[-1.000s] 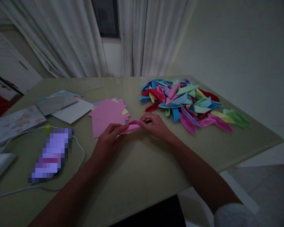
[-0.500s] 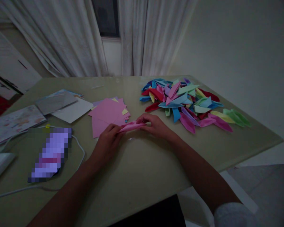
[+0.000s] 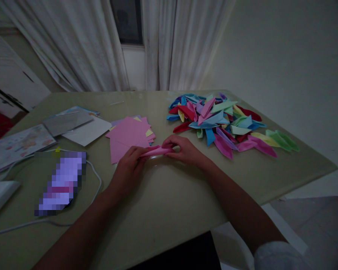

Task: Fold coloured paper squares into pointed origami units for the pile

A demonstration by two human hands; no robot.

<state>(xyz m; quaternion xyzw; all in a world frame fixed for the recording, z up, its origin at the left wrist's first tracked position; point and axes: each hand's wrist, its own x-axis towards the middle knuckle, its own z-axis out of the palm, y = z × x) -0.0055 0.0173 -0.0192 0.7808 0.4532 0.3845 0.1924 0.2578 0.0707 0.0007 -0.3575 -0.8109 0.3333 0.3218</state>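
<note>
Two bare hands grip a slim, folded pink paper (image 3: 157, 150) just beside the near right edge of a paper stack (image 3: 128, 135) on a table (image 3: 163, 217). The left hand (image 3: 128, 163) pinches one end, fingers curled close together, its thumb hard to make out; the right hand (image 3: 184, 150) pinches the other between thumb and bent forefinger, apparently to hold the creases closed and the strip steady. Right of the stack, a heap of folded multicolored papers (image 3: 216, 119) lies well apart, likely to separate folded pieces from flat sheets. The left forearm slants inward from nearer and left of the stack, the right from nearer and right, both wrists low over the tabletop.
</note>
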